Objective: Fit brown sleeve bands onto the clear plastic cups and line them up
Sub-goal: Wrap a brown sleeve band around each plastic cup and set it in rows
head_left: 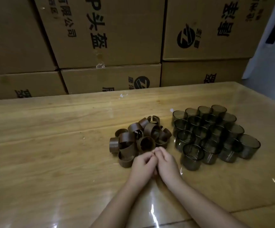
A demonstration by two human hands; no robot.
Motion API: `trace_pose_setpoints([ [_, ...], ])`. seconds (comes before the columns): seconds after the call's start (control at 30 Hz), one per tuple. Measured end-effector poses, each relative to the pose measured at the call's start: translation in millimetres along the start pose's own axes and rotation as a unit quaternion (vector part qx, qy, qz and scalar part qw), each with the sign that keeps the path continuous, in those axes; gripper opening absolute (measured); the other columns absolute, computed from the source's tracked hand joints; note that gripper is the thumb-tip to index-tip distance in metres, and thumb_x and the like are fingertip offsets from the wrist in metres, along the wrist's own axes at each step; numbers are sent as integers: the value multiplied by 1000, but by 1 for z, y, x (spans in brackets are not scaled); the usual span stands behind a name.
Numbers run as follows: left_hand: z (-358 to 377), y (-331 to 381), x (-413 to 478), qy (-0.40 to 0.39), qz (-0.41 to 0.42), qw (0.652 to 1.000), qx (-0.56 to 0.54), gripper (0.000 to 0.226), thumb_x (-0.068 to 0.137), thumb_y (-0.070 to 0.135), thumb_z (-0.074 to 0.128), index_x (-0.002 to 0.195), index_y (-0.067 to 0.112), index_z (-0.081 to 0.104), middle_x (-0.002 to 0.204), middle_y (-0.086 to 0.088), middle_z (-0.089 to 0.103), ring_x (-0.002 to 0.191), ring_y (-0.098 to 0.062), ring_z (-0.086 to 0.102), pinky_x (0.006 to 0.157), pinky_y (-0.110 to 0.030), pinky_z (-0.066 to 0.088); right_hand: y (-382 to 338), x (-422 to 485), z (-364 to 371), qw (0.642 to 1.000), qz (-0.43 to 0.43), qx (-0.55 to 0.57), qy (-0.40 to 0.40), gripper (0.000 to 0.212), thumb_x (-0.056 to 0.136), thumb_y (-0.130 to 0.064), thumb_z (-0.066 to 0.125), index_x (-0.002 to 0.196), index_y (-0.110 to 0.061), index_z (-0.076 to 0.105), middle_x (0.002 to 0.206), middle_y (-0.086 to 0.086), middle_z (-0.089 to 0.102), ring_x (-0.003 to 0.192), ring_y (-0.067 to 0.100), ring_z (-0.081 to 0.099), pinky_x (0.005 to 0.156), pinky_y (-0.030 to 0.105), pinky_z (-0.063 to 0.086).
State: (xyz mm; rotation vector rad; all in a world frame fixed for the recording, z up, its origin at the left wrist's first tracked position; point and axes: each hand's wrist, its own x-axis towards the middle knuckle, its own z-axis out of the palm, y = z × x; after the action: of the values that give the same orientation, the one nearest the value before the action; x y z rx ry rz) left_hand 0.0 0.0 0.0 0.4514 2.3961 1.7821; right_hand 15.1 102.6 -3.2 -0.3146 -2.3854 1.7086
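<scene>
Resting curled left hand (142, 163), right hand (167, 160) (seemingly empty), bare table (51, 145) leftward

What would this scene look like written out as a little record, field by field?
surface: wooden table under a clear glossy cover
bands: loose heap of brown sleeve bands, centre
cups: cluster of clear plastic cups, upright, right of the bands, none sleeved as far as visible
left hand: curled, touching the right, nothing visibly held
right hand: curled, just before the bands
backdrop: stacked cardboard boxes
progress: no lined-up row yet
</scene>
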Motion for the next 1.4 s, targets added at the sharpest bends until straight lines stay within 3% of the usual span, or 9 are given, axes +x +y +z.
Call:
trace_pose_setpoints([
  [0.13,-4,3,17,10,-11,1000,-16,33,94,10,50,62,10,58,48,4,52,47,-8,51,52,-19,42,-3,15,4,1000,-1,4,24,29,101,-22,40,79,-21,59,74,4,64,74,19,62,67,35,48],
  [0.27,-6,0,15,2,-3,999,-37,34,92,8,49,59,12,57,47,4,53,48,-9,51,53,-19,43,4,16,8,1000,-18,3,20,30,101,-23,41,76,-29,58,72,-4,63,70,9,60,64,26,45],
  [0.5,-5,-1,8,-11,12,999,-45,36,93,6,51,59,17,58,46,4,53,48,-7,50,55,-17,43,4,14,-5,997,-22,72,-33,28,100,-20,44,79,-17,62,69,-5,62,68,5,57,62,20,45],
  [0.67,-3,3,9,-25,10,998,-56,27,81,23,49,55,20,58,44,3,54,46,-7,50,55,-16,42,-2,13,-10,997,-18,67,-45,29,101,-19,43,79,-15,61,66,-6,57,63,2,54,61,18,43],
  [0.83,-10,5,9,-47,17,993,-111,23,72,38,56,53,26,61,46,0,53,47,-14,50,52,-29,42,-13,-1,-20,986,-118,-113,-19,26,98,-34,43,86,-20,61,63,-3,60,63,15,58,58,37,45],
  [0.97,-14,5,9,-48,27,988,-146,25,77,33,59,54,22,61,45,0,53,46,-14,49,50,-23,42,-30,-14,-35,900,-252,-349,67,19,93,-32,53,84,-17,59,52,-5,52,45,21,55,40,29,40],
  [1.1,-10,3,12,-28,2,988,-154,32,81,26,54,50,23,60,42,0,50,42,-12,45,43,-20,38,-41,-10,-54,862,-168,-467,99,27,98,-37,39,92,-18,58,59,-5,51,51,18,56,42,25,41],
  [1.23,-10,3,14,-21,-1,987,-158,30,81,26,54,53,20,59,42,0,50,43,-10,46,49,-20,39,-38,1,-69,849,-81,-510,109,34,97,-47,37,95,-18,55,67,-3,54,62,19,60,51,30,50],
  [1.4,-12,2,13,-23,-11,985,-170,29,81,27,54,53,21,59,43,0,50,43,-10,47,46,-18,40,-32,5,-74,824,-22,-563,67,43,94,-56,44,69,-22,52,66,-5,49,61,15,50,53,28,43],
])
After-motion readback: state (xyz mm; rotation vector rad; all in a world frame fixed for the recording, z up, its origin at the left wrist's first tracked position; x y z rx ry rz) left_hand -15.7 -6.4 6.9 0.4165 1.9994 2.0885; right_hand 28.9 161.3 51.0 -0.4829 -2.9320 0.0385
